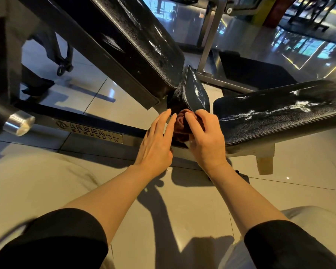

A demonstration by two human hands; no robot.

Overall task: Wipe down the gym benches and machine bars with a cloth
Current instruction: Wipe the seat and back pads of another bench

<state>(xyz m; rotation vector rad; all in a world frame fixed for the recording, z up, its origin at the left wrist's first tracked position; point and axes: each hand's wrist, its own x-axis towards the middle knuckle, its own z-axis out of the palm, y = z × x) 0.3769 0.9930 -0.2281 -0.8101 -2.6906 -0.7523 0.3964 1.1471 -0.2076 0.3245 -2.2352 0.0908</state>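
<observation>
Cloth (pixel 179 123): small, brown, bunched at the near end of the little seat pad (pixel 194 90) | right hand (pixel 204 140): fingers curled over cloth, gripping it | left hand (pixel 155 142): fingers straight, touching cloth's side | feel: looks soft, light, floppy, easy to squash | best hold: grab the whole bunch from above.

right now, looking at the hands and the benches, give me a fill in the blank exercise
1. The right hand grips a bunched reddish-brown ____ beside the small seat pad.
2. The left hand has its fingers ____, touching the cloth.
3. The plate on the bench frame reads ____ Strength.
4. The padding on the flat bench is ____ in colour.

Missing words: cloth; straight; Arsenal; black
</observation>
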